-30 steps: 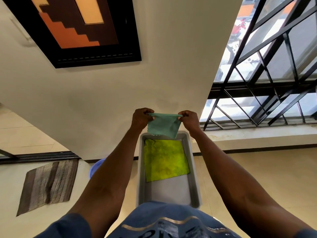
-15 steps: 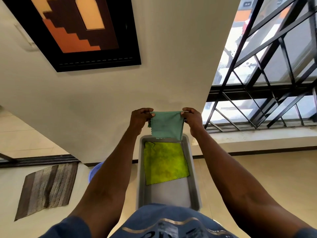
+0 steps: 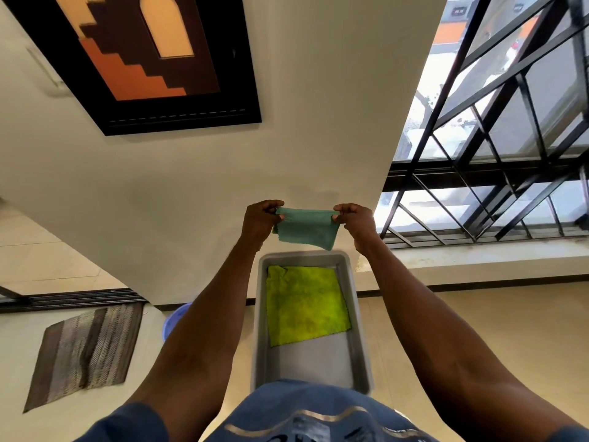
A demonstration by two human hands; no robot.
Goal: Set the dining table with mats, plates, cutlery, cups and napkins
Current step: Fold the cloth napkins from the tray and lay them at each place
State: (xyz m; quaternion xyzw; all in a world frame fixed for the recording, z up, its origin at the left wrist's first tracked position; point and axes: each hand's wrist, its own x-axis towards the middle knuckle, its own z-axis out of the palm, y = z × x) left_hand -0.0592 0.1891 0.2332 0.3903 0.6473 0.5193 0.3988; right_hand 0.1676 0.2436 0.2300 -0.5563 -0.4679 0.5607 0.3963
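A small green napkin [image 3: 306,229] hangs folded in the air above the far end of a grey plastic tub [image 3: 259,330]. My left hand [image 3: 259,220] pinches its top left corner and my right hand [image 3: 355,220] pinches its top right corner, stretching the top edge between them. A yellow-green cloth [image 3: 306,304] lies flat inside the tub, covering its far half. The near half of the tub floor is bare.
A cream wall with a dark framed picture [image 3: 149,59] stands behind the tub. A barred window [image 3: 497,138] and its ledge are at the right. A striped brown mat [image 3: 83,352] lies on the floor at left, and a blue basin edge [image 3: 173,320] shows beside my left forearm.
Both hands have lifted the green napkin slightly higher and pulled its top edge tauter. The folded cloth now hangs clear of the tub's far rim.
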